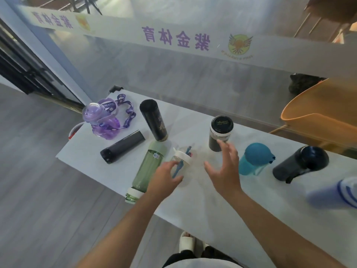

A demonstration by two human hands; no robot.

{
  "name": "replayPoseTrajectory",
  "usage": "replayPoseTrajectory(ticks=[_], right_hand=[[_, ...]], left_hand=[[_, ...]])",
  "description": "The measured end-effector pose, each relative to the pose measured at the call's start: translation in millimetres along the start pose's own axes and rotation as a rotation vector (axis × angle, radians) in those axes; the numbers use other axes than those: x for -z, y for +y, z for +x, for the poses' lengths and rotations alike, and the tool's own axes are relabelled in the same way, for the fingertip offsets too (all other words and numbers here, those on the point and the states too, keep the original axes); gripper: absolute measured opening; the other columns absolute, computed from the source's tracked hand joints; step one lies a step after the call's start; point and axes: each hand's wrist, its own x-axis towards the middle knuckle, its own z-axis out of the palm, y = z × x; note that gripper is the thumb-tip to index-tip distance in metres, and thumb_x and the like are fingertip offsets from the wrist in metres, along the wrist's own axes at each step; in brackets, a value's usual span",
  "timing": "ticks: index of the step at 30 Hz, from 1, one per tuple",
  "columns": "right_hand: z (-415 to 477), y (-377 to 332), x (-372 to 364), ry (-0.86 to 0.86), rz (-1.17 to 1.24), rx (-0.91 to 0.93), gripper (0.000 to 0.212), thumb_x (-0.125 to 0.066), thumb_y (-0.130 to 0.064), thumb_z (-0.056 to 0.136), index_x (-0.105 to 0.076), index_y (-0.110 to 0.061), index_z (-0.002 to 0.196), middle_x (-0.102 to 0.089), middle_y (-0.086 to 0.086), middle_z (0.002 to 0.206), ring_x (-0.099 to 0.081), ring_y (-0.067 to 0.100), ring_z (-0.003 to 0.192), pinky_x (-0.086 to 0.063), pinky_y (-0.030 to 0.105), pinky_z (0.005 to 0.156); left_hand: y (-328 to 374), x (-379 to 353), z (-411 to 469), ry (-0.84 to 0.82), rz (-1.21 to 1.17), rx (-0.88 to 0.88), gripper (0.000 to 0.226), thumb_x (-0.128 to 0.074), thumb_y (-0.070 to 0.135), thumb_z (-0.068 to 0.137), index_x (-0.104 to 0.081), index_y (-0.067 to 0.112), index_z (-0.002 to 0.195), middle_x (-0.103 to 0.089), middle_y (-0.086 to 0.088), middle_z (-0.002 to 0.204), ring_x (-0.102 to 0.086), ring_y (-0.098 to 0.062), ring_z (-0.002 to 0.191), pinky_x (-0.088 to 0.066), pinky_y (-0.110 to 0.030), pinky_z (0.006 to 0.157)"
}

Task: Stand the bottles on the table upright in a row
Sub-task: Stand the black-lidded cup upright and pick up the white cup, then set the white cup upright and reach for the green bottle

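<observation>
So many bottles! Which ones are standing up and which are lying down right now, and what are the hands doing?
Purple bottle: upright, strap attached.
Tall black bottle: upright.
Dark grey bottle: lying down.
Green bottle: lying down.
Clear bottle: held by left hand.
Black-lidded jar: upright.
Teal bottle: upright.
Dark navy bottle: lying down.
Right hand: open, empty.
</observation>
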Motion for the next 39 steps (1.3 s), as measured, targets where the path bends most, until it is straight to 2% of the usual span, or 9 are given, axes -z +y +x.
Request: replayPoseTrajectory(ticks=[4,7,13,15,19,24,28,34,39], right_hand=[[-58,59,-4,-0.469,-0.484,-0.103,0.081,-0.059,-0.056,0.083,-0.017,-0.038,0.150,-0.007,0.005,0.162,-0.007,0.028,0.148,-0.014,0.046,0.117],[-71,93,3,-0.606,-0.643,-0.140,0.084,-0.054,-0.058,0.084,-0.006,-0.041,0.151,0.003,0.003,0.163,0.002,0.030,0.149,-0.008,0.053,0.116],[-80,121,22,-0.660,-0.673,-0.175,0.083,-0.051,-0.052,0.082,-0.005,-0.042,0.150,0.008,-0.008,0.163,0.008,0.019,0.149,-0.006,0.058,0.114],[-82,125,24,-0.656,-0.666,-0.179,0.083,-0.050,-0.052,0.084,-0.003,-0.041,0.152,0.010,-0.008,0.162,0.011,0.017,0.149,-0.003,0.059,0.114],[-84,124,24,-0.649,-0.675,-0.157,0.084,-0.050,-0.056,0.086,-0.002,-0.039,0.152,0.010,-0.006,0.163,0.011,0.018,0.149,-0.003,0.061,0.113],[-85,128,23,-0.654,-0.681,-0.131,0.084,-0.049,-0.057,0.086,-0.002,-0.036,0.153,0.010,-0.004,0.163,0.012,0.021,0.149,-0.002,0.063,0.112],[-84,130,21,-0.679,-0.693,-0.136,0.083,-0.048,-0.056,0.086,0.000,-0.038,0.152,0.012,-0.003,0.163,0.014,0.021,0.149,-0.001,0.065,0.112],[-83,129,20,-0.656,-0.707,-0.117,0.080,-0.048,-0.055,0.087,-0.003,-0.036,0.152,0.008,0.000,0.163,0.012,0.023,0.149,-0.001,0.064,0.111],[-83,128,18,-0.641,-0.698,-0.135,0.081,-0.049,-0.055,0.086,-0.005,-0.038,0.152,0.007,0.000,0.163,0.010,0.023,0.149,-0.004,0.064,0.112]], left_hand=[[11,-14,41,-0.025,0.175,0.155,0.097,-0.079,0.051,0.070,-0.029,0.021,0.148,-0.046,-0.008,0.141,-0.046,-0.028,0.128,-0.042,-0.042,0.103],[16,-28,64,-0.083,0.186,0.229,0.111,-0.081,0.057,0.060,-0.024,0.019,0.147,-0.045,-0.008,0.139,-0.045,-0.031,0.127,-0.043,-0.045,0.101],[21,-39,76,-0.038,0.133,0.241,0.087,-0.083,0.045,0.054,-0.041,0.020,0.126,-0.059,-0.007,0.115,-0.059,-0.031,0.105,-0.052,-0.043,0.085],[26,-36,72,0.004,0.060,0.197,0.091,-0.086,0.043,0.052,-0.041,0.021,0.129,-0.061,-0.004,0.114,-0.063,-0.027,0.101,-0.053,-0.039,0.085],[39,-32,47,0.123,-0.279,0.086,0.103,-0.091,0.022,0.062,-0.031,0.023,0.145,-0.050,0.000,0.132,-0.051,-0.020,0.122,-0.038,-0.029,0.099],[38,-51,11,0.272,-0.416,0.030,0.104,-0.088,0.038,0.049,-0.035,0.045,0.138,-0.052,0.006,0.129,-0.050,-0.023,0.120,-0.044,-0.051,0.101],[40,-70,-10,0.212,-0.598,0.036,0.103,-0.092,0.020,0.057,-0.035,0.048,0.137,-0.054,0.010,0.131,-0.057,-0.015,0.117,-0.050,-0.049,0.098],[38,-90,-14,0.210,-0.490,0.007,0.106,-0.090,0.032,0.063,-0.025,0.047,0.145,-0.045,0.010,0.144,-0.049,-0.018,0.129,-0.045,-0.050,0.105],[36,-85,-17,0.173,-0.423,-0.034,0.114,-0.090,0.025,0.065,-0.016,0.045,0.149,-0.036,0.014,0.150,-0.039,-0.010,0.137,-0.037,-0.045,0.112]])
